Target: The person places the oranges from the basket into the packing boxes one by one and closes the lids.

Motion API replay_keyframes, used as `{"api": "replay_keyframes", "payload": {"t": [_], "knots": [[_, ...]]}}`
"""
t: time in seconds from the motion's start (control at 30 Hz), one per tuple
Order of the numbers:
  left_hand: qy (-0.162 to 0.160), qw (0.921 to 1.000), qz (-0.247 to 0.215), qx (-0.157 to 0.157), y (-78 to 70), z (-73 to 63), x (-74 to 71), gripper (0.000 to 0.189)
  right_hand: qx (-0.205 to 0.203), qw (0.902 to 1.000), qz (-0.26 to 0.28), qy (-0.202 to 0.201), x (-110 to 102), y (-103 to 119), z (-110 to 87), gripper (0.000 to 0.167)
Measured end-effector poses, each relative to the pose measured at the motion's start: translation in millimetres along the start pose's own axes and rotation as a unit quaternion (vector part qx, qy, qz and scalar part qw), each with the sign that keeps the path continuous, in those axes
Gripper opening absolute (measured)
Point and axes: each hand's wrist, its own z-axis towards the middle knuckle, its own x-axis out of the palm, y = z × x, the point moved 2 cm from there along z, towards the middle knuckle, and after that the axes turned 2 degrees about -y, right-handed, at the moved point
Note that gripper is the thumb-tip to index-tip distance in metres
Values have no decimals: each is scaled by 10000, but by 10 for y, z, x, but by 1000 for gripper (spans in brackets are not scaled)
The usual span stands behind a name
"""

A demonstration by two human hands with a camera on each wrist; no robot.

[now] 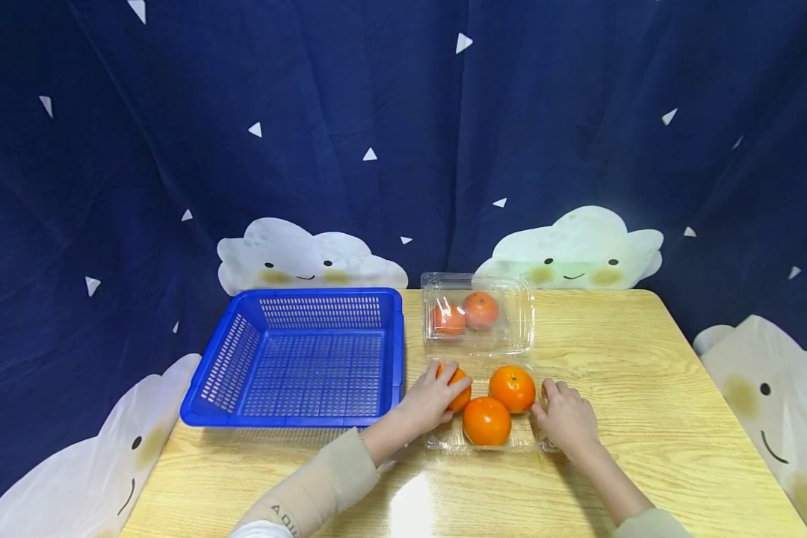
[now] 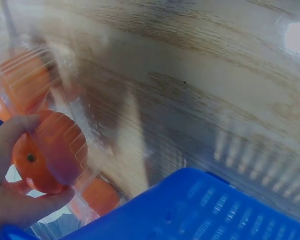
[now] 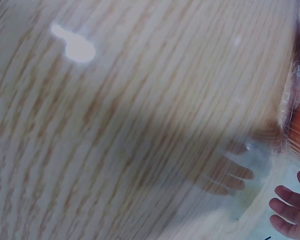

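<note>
My left hand grips an orange at the left side of a clear plastic container. In the left wrist view, thumb and fingers go round this orange, its small green stem end showing. Two more oranges, one at the back and one in front, sit beside it in the container. At the container's right edge is my right hand, holding no fruit. The right wrist view catches its fingers slightly spread, close to the clear plastic.
A blue plastic basket with slotted walls stands left of the container, nothing inside. Farther back, a clear plastic tray or lid shows two oranges in or through it. A dark blue curtain hangs behind the wooden table.
</note>
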Motion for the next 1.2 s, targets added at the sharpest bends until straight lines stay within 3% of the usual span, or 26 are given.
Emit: {"api": "replay_keyframes", "payload": {"t": [0.6, 0.87, 1.2], "knots": [[-321, 9981, 520, 87, -36, -6, 134, 61, -49, 10000, -3, 42, -5, 15, 0, 24], [17, 9995, 323, -42, -26, 12, 130, 62, -80, 10000, 35, 24, -3, 21, -1, 25], [584, 9975, -346, -198, -6, 41, 25, 63, -60, 10000, 57, 24, -12, 26, 5, 25]]}}
